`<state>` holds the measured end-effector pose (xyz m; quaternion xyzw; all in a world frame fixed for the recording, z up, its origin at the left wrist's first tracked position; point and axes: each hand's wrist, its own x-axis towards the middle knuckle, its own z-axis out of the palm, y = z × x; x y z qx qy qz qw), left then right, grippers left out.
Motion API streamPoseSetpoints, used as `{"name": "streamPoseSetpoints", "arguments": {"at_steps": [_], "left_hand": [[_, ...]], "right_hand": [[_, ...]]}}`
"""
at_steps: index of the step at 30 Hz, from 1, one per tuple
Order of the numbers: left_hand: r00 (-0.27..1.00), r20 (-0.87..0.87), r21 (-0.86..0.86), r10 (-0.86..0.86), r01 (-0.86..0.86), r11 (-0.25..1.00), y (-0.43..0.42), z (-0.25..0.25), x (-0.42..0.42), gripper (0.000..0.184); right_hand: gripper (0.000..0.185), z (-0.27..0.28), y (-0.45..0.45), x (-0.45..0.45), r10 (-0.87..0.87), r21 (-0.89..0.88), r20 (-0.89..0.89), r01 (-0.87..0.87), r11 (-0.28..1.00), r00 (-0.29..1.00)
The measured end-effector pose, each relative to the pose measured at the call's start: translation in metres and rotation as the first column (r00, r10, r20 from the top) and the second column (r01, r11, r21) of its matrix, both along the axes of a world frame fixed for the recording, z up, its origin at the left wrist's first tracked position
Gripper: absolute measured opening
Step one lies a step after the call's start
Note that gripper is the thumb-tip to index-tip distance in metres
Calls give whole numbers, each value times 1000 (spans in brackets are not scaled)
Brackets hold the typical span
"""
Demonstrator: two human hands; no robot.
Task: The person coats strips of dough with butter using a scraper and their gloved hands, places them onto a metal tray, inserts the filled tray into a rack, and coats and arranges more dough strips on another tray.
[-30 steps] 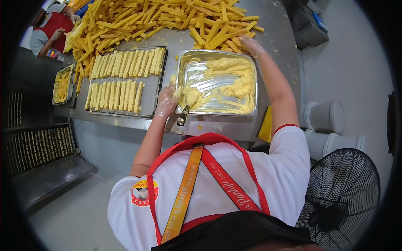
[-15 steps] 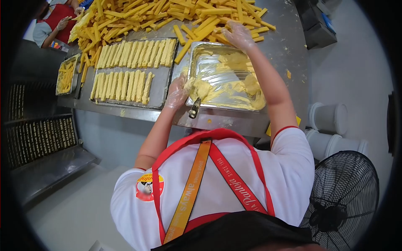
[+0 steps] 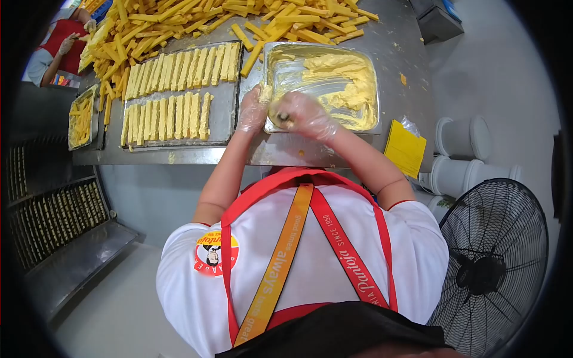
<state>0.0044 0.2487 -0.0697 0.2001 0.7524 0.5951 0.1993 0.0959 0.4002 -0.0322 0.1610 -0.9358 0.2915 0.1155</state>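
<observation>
My right hand (image 3: 301, 116), in a clear glove, is closed round the dark handle of a spatula (image 3: 284, 117) at the near left corner of a metal tray (image 3: 377, 89). The spatula's blade is hidden and the hand is slightly blurred. Yellow cream (image 3: 343, 71) is smeared over the tray's bottom. My left hand (image 3: 253, 112), gloved too, is closed at the tray's left edge on what looks like a cream-covered yellow stick (image 3: 265, 92), mostly hidden by the fingers. Left of it, a flat baking sheet (image 3: 225, 113) bears two rows of cream-coated sticks (image 3: 179, 68).
A heap of plain yellow sticks (image 3: 167, 27) covers the back of the steel table (image 3: 406, 77). A smaller tray (image 3: 94, 113) of sticks stands far left, near another person (image 3: 62, 48). At right are a yellow pad (image 3: 406, 149), white buckets (image 3: 462, 137) and a fan (image 3: 495, 268).
My right hand has come back from the stick heap to the tray's near left corner and taken hold of the spatula. My left hand stays by the tray's left edge. The view has shifted slightly.
</observation>
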Motion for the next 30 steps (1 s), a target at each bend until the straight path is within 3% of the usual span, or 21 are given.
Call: {"name": "streamPoseSetpoints", "arguments": {"at_steps": [1,2,3,6,9,10,12,14,16,18,20,22,24,28,30], "left_hand": [[996,-88,-49,8,-12,999,0,-9,-3,27],[984,-175,-95,13,-31,995,1,-24,-8,27],[966,-259,-140,16,-54,989,2,-25,-9,27],[981,-191,-116,19,-42,992,3,-25,-9,26],[963,-266,-141,31,-71,987,3,-27,-8,27],[944,-329,-157,36,-92,983,3,-27,-8,27],[893,-447,-184,42,-138,973,0,-26,-4,29],[905,-424,-197,29,-124,973,0,-19,-2,31],[890,-455,-203,19,-124,971,-1,-17,-3,33],[846,-534,-215,-10,-124,969,-2,-25,-5,34],[868,-496,-211,12,-133,968,1,-35,-10,34],[878,-479,-199,22,-133,971,4,-44,-11,33],[868,-497,-178,17,-121,977,4,-48,-12,33],[893,-450,-195,-11,-86,977,2,-33,-12,36],[900,-436,-211,-18,-83,974,1,-28,-9,38]], "right_hand": [[25,2,5,-2,-60,-81,-27,58,995,998],[21,5,10,-3,-187,-186,92,201,962,978],[22,6,10,-3,-208,-186,90,221,957,974],[24,10,-3,-12,-213,-215,54,220,951,975],[23,-22,1,-38,-317,-349,125,341,873,940],[21,-21,13,-46,-388,-340,-13,361,868,921],[19,-34,58,-52,-602,-324,159,618,717,782],[18,-29,108,-44,-682,-271,310,749,605,663],[17,-13,127,-32,-791,-22,56,793,609,609],[17,-13,115,-34,-730,-35,-25,729,684,683],[18,-1,81,-47,-644,-67,-135,641,764,753],[19,3,33,-66,-537,-325,-234,456,829,810],[20,-11,9,-90,-465,-306,-30,435,847,885],[16,-12,26,-100,-511,-305,258,571,762,820],[17,-35,69,-86,-659,-301,158,672,677,735]]}}
